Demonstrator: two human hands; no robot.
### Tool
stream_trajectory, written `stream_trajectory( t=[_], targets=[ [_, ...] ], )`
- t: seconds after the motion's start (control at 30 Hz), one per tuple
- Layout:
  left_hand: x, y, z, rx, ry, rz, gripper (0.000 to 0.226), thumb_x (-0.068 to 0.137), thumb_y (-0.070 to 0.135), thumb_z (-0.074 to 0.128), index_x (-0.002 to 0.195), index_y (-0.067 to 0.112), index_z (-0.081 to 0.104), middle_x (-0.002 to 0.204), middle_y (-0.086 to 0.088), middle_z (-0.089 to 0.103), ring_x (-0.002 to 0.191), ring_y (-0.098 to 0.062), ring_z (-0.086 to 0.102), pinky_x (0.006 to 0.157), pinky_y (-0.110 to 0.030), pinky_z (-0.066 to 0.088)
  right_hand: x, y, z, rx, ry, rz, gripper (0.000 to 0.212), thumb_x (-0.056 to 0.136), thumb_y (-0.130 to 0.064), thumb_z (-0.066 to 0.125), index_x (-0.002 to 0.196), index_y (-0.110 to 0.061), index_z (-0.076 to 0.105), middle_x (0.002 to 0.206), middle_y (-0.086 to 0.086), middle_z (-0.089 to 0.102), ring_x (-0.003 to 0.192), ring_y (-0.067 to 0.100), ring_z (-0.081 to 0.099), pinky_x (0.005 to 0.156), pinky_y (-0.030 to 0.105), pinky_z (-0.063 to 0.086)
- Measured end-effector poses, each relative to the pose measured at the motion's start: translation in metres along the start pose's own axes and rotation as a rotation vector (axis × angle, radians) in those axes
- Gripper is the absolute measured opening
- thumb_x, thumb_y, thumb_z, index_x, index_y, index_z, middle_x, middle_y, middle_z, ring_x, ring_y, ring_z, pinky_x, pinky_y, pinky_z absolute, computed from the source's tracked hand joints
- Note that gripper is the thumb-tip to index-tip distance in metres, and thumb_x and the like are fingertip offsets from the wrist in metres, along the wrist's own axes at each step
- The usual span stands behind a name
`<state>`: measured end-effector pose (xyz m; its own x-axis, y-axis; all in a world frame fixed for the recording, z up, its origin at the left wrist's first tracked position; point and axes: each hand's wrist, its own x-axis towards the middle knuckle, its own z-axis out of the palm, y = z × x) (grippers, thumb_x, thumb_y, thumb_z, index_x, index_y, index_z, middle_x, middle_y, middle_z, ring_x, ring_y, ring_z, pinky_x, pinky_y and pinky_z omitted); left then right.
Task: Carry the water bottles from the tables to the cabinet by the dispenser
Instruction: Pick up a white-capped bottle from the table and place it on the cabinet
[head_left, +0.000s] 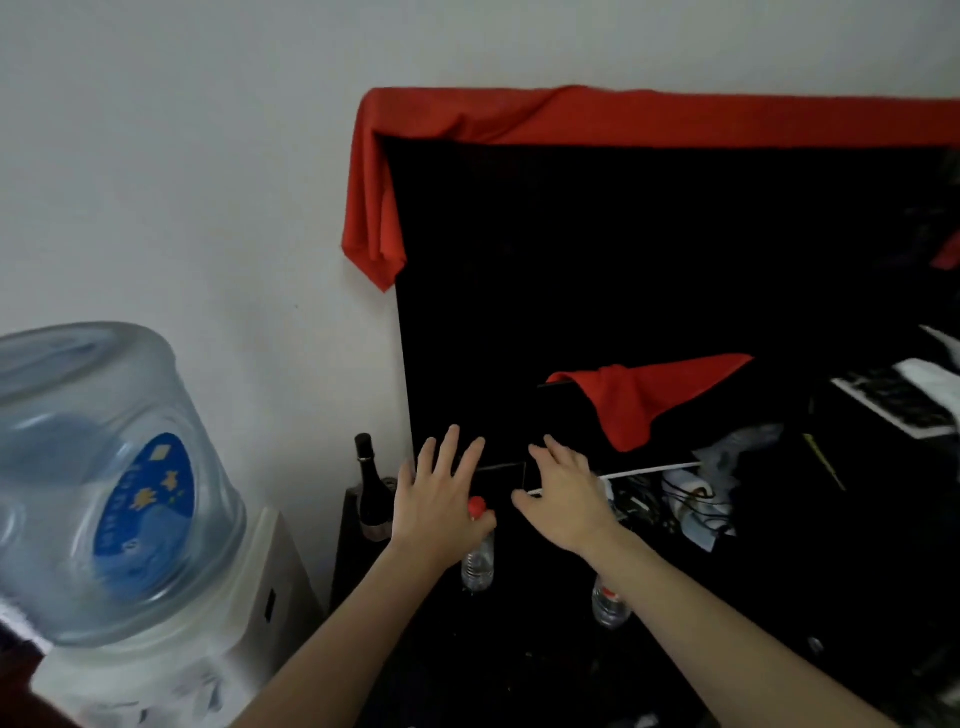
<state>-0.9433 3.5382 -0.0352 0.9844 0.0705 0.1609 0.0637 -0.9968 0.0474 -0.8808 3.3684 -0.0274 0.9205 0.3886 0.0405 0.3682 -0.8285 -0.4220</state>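
Two clear plastic water bottles stand upright on the dark cabinet top (519, 649). The left bottle (478, 564) has a red cap and shows just under my left hand (436, 499), whose fingers are spread straight above it. The right bottle (609, 605) is partly hidden beneath my right forearm. My right hand (563, 499) hovers with straight fingers over the cabinet, holding nothing. Whether either hand touches a bottle cannot be told.
A water dispenser (156, 649) carrying a big blue jug (104, 483) stands at the left. A dark glass bottle (373, 488) stands at the cabinet's back left corner. A black screen (649, 270) draped with red cloth (597, 117) rises behind. Cables and clutter (691, 499) lie at the right.
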Motion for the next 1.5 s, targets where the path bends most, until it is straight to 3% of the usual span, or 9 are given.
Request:
stream_trajectory(
  t=[0.17,0.3,0.47,0.7,0.97,1.27,1.5],
  targets=[
    [-0.049,0.006,-0.005,-0.024,-0.033,0.064,0.086,0.093,0.065,0.041,0.161,0.030,0.001,0.170,-0.005,-0.004,0.156,-0.031,0.005,0.123,-0.049,0.014,-0.067,0.000,-0.007,-0.158,0.017,0.022,0.080,0.092,-0.049,0.056,0.158,-0.023,0.019,0.167,0.001,0.004,0.153,0.025,0.004,0.121,0.052,0.015],
    [-0.089,0.018,0.002,-0.080,-0.030,0.075,0.090,0.089,0.067,0.046,0.161,0.030,0.004,0.170,-0.006,-0.006,0.156,-0.032,0.003,0.125,-0.051,0.011,-0.127,0.007,-0.003,-0.219,0.087,0.100,0.079,0.091,-0.050,0.056,0.157,-0.023,0.022,0.167,0.003,0.009,0.153,0.024,0.009,0.122,0.049,0.017],
    [-0.117,0.056,0.004,-0.079,-0.126,0.130,0.092,0.091,0.064,0.049,0.161,0.031,-0.001,0.170,-0.004,-0.009,0.157,-0.030,-0.004,0.126,-0.050,0.008,-0.186,0.023,-0.014,-0.203,0.129,0.268,0.078,0.090,-0.049,0.057,0.156,-0.025,0.023,0.166,0.002,0.012,0.152,0.025,0.011,0.121,0.051,0.017],
    [-0.125,0.135,-0.020,-0.106,-0.090,0.290,0.087,0.092,0.055,0.055,0.160,0.028,0.007,0.169,-0.005,0.003,0.156,-0.029,0.006,0.124,-0.050,0.013,-0.254,0.060,-0.059,-0.130,0.181,0.457,0.079,0.091,-0.049,0.056,0.156,-0.024,0.021,0.166,0.003,0.013,0.151,0.027,0.013,0.120,0.052,0.019],
    [-0.161,0.286,-0.041,-0.157,-0.149,0.581,0.091,0.089,0.052,0.061,0.160,0.029,0.009,0.170,0.000,0.001,0.157,-0.027,0.000,0.125,-0.050,0.009,-0.379,0.121,-0.115,-0.117,0.304,0.695,0.081,0.089,-0.051,0.055,0.158,-0.025,0.019,0.166,0.003,0.012,0.152,0.026,0.013,0.121,0.052,0.019],
    [-0.270,0.477,-0.050,-0.207,-0.193,0.937,0.084,0.090,0.053,0.058,0.159,0.030,0.015,0.170,-0.001,0.006,0.156,-0.025,0.002,0.126,-0.049,0.007,-0.576,0.202,-0.155,-0.098,0.357,1.037,0.079,0.089,-0.053,0.056,0.155,-0.026,0.022,0.166,0.007,0.012,0.151,0.028,0.014,0.119,0.052,0.020],
    [-0.348,0.582,-0.048,-0.156,-0.245,1.130,0.085,0.091,0.056,0.057,0.160,0.030,0.014,0.170,-0.001,0.002,0.156,-0.025,0.001,0.125,-0.048,0.005,-0.695,0.239,-0.168,-0.093,0.402,1.255,0.082,0.089,-0.055,0.055,0.157,-0.025,0.019,0.166,0.008,0.013,0.151,0.028,0.016,0.120,0.053,0.019]
  ],
)
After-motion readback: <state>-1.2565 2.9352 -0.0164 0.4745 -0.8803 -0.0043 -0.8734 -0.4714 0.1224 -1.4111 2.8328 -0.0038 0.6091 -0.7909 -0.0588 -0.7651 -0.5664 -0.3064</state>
